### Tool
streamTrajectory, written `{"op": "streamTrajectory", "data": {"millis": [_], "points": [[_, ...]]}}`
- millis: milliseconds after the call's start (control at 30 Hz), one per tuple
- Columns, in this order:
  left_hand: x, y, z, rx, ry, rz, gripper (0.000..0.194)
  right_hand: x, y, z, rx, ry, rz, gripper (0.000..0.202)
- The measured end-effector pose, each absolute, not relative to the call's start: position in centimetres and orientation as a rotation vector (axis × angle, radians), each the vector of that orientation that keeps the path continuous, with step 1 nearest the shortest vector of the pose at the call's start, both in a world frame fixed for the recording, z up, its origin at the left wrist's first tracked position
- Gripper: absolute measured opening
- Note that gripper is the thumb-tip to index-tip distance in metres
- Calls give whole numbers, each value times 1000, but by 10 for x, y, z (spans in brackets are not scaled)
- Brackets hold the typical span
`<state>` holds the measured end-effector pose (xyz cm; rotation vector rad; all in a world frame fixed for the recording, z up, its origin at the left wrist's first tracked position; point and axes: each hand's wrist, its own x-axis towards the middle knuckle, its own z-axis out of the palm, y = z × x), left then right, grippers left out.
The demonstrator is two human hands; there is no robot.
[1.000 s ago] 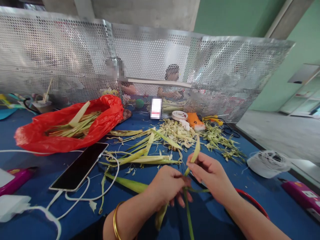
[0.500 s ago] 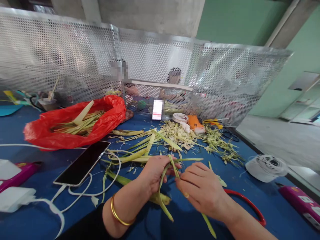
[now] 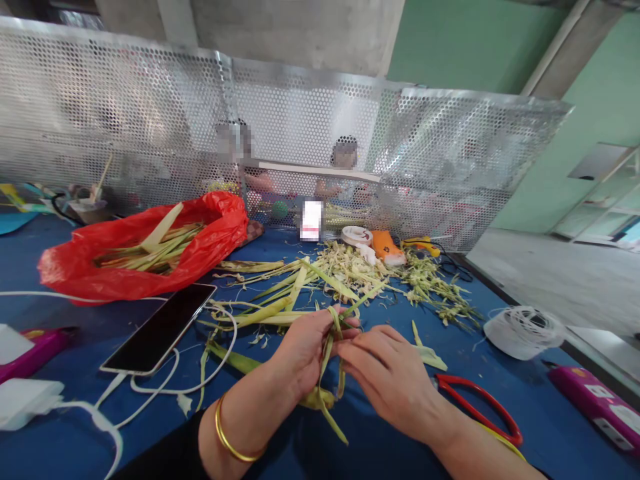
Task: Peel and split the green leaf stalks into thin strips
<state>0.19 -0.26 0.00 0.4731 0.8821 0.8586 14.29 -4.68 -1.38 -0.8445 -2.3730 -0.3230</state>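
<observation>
Slim green leaf strips (image 3: pixel 331 421) are looped together between my two hands. My left hand (image 3: pixel 295 353), a gold bangle at its wrist, pinches the loop between thumb and fingers. One strip end slants up and right above the fingers, and another hangs below. From the right, my right hand (image 3: pixel 395 380) closes its fingertips on a strip just under the loop; its fingers partly hide the crossing. Beneath my left hand lies a thicker green husk-like piece (image 3: pixel 240 360). Red looped handles (image 3: pixel 501 407), seemingly of scissors, lie beside my right forearm.
A red plastic bag (image 3: pixel 135 287) of leaves and a phone (image 3: pixel 160 330) with white cables are left. Leaf scraps (image 3: pixel 345 267), a tape roll (image 3: pixel 357 235) and an orange packet (image 3: pixel 387 247) lie ahead. White cord (image 3: pixel 523 333) sits right. People work behind a perforated screen (image 3: pixel 440 147).
The strip end above my left hand has swung from level to slanting upward. My right hand has drawn slightly left and down, and the strip end below it is out of sight.
</observation>
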Motion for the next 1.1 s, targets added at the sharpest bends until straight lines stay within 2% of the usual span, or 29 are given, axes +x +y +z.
{"op": "streamTrajectory", "data": {"millis": [200, 300, 433, 500, 567, 767, 967, 1100], "points": [[9, -10, -4, 561, 873, 882, 11, 134, -51, -22, -731, -2599, -423, 16], [7, -11, -3, 667, 916, 885, 14, 142, -50, -19, -803, -2201, -150, 16], [5, -11, 0, 790, 956, 832, 20, 155, -40, -14, -1227, -1517, 404, 13], [4, -11, 0, 807, 970, 861, 19, 157, -34, -14, -1295, -1365, 673, 19], [3, -10, -1, 802, 976, 915, 18, 157, -30, -15, -1278, -1332, 795, 20], [0, -7, 2, 844, 858, 829, 16, 160, -22, -17, -1286, -1386, 817, 16], [-4, -7, 7, 889, 743, 784, 28, 163, -18, -13, -1312, -1320, 867, 13], [-2, -7, 4, 937, 853, 830, 23, 162, -17, -15, -1425, -1396, 855, 11]]}}
